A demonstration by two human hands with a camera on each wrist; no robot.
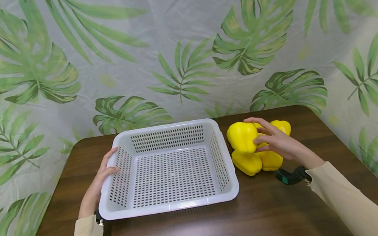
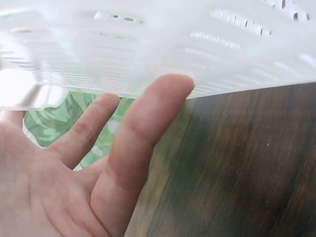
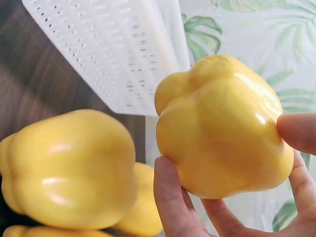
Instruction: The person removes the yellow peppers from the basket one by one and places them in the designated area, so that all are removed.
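A white perforated plastic basket (image 1: pixel 229 197) stands on the table. My left hand (image 1: pixel 100 179) holds its left side, with fingertips over the rim. In the left wrist view, fingers (image 2: pixel 143 133) lie against the basket's slotted outer wall (image 2: pixel 163 44). My right hand (image 1: pixel 274 138) grips a yellow bell pepper (image 1: pixel 242 137) just right of the basket. Seen in the right wrist view, that bell pepper (image 3: pixel 222 133) sits between thumb and fingertips, raised above the others. More yellow bell peppers (image 1: pixel 247 162) lie beneath and behind the right hand, partly hidden by it.
The dark wooden table (image 1: pixel 200 231) has rounded far corners. A leaf-patterned curtain (image 1: pixel 182 50) hangs behind its back edge. A dark band (image 1: pixel 292 176) circles the right wrist, near the pepper pile. Inside, the basket floor (image 1: pixel 172 176) shows bare slots.
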